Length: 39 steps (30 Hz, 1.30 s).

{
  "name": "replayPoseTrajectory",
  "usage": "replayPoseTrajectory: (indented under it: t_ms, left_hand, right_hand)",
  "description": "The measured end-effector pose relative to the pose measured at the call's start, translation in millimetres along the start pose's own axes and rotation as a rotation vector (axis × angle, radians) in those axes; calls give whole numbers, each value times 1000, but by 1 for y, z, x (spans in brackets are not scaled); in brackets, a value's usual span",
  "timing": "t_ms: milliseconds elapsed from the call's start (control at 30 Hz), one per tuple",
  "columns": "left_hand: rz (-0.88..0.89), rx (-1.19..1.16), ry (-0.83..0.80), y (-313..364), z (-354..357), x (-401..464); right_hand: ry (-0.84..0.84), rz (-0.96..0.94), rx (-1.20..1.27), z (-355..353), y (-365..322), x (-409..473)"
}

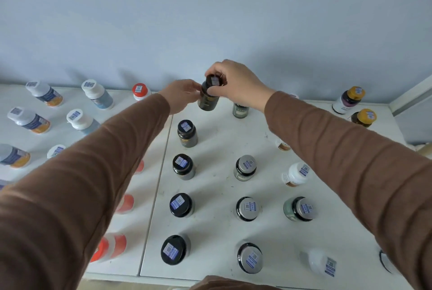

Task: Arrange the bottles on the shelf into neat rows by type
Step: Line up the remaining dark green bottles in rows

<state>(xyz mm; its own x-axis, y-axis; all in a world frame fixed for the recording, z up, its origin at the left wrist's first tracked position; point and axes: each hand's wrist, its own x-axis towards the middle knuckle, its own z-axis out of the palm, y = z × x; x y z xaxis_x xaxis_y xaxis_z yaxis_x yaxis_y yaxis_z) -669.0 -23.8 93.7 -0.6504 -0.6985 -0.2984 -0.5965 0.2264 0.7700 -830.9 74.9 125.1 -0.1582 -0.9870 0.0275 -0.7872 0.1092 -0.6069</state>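
Dark bottle [208, 95]: black cap with a barcode sticker, tilted, at the far end of the white shelf [217, 187], close to the wall [210, 9]; whether its base touches the shelf cannot be told. Right hand [236, 84]: fingers clamped around the cap and neck from above. Left hand [180, 94]: fingers curled, tips at the bottle's left side; contact cannot be told for certain. Both arms in brown sleeves [93, 173].

Directly below the fingers, toward the person: a column of four black-capped bottles [185, 129], upright, evenly spaced. Just right of the held bottle, under the right wrist: a green-labelled bottle [240, 110], partly hidden. Further right and nearer: silver-capped bottles [246, 167] in a second column, then a white bottle [296, 174] and a green bottle [300, 208] lying tilted.

Far right of the fingers, at the shelf corner: two yellow-capped bottles [350, 99]. Left of the fingers: a red-capped bottle [139, 91] by the wall, and white-capped bottles [97, 93] with blue and orange labels in rows. Under the left sleeve: orange bottles [117, 245], partly hidden.
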Motion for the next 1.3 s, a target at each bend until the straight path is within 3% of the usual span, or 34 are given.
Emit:
replayPoseTrajectory:
  t_ms: [100,233,567,733,867,1033,1133,1233,1300]
  left_hand:
    - [-38,325,72,-23,-13,3]
    - [-44,476,142,-42,-15,0]
    - [-29,486,192,-58,-8,-11]
    - [77,494,212,-38,-1,-15]
    - [133,451,170,-9,17,-7]
    - [108,516,66,8,48,14]
    - [61,524,-12,11,62,25]
    - [10,448,-27,18,69,31]
    - [-37,222,-41,22,71,31]
  right_hand:
    - [-48,-13,-108,31,-3,20]
    - [-76,-14,-173,64,-3,39]
    - [-78,-27,-243,98,5,52]
    - [-61,-38,-161,64,18,35]
    - [8,-26,-256,21,49,17]
    - [-238,86,-433,1,82,2]
    - [-240,53,-474,12,90,-2]
    - [-139,103,-294,3,91,-9]
    - [-101,182,-12,-12,88,-15]
